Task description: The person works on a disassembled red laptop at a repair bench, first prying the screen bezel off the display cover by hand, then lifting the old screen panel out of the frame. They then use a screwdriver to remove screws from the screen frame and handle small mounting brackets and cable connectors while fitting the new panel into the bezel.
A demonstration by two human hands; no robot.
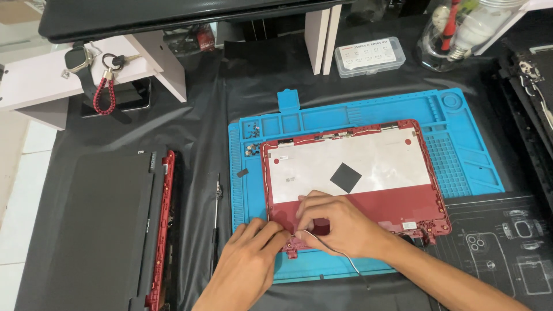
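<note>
A red laptop lid shell (pixel 423 196) lies open-side up on a blue silicone work mat (pixel 461 138), with a silver foil sheet and a black square patch inside it. My left hand (pixel 247 259) and my right hand (pixel 337 224) meet at the shell's near left corner, by the hinge. The fingertips of both hands pinch a thin white cable (pixel 334 250) that trails off the mat's front edge toward me. Part of the corner is hidden under my fingers.
A dark laptop base with a red rim (pixel 103 224) lies to the left. A thin metal bar (pixel 217 219) rests between it and the mat. Small screws (pixel 252 129) sit in the mat's tray. A clear parts box (pixel 370 56), a jar of tools (pixel 455 31) and a keyring (pixel 105 86) stand behind.
</note>
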